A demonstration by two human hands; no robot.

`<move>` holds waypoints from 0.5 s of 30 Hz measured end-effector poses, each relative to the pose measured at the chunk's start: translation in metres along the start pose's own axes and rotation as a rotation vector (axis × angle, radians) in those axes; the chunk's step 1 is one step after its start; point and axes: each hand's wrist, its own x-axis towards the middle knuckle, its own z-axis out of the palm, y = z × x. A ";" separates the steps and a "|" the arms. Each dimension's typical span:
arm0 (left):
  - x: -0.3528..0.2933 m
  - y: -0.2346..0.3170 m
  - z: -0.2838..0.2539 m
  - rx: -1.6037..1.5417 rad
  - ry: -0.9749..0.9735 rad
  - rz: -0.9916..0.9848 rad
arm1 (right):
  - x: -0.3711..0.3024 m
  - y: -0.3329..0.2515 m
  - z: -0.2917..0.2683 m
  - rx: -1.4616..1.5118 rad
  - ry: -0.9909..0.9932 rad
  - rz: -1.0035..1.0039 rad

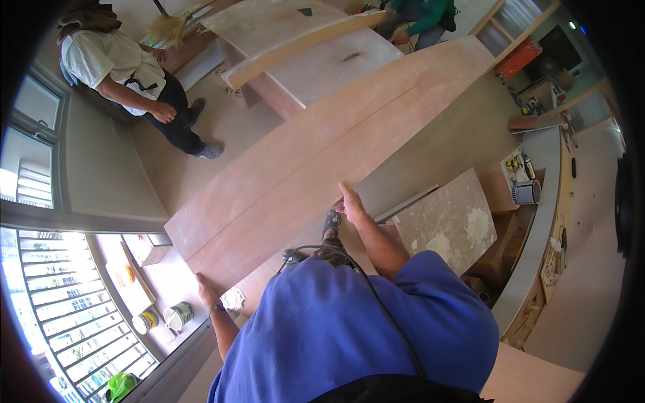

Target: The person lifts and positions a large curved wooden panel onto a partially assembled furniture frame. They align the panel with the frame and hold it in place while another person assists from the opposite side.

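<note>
Blue shirt (349,309) nearest, I seem to be steadying the long board (322,144): right hand (352,204) clamped on its edge, left hand (206,291) unclear in hold; moving it needs level support.

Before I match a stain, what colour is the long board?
The long board is pinkish tan; head view.

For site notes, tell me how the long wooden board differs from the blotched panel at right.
The long wooden board is tan; the blotched panel is shorter, greyish with pale patches. The right hand grips the board; no hand is on the panel. Both have flat faces.
</note>
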 end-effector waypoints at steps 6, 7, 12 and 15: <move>0.012 -0.014 -0.006 -0.033 -0.016 0.001 | 0.006 0.003 0.001 0.003 -0.023 0.002; 0.013 -0.014 -0.006 -0.039 -0.015 0.008 | 0.006 0.004 0.000 0.003 -0.023 0.004; 0.009 -0.010 -0.004 -0.033 -0.027 0.000 | 0.009 0.006 -0.002 0.002 -0.010 0.007; 0.003 -0.003 -0.002 -0.050 -0.034 0.001 | 0.008 0.006 -0.002 0.008 -0.012 0.006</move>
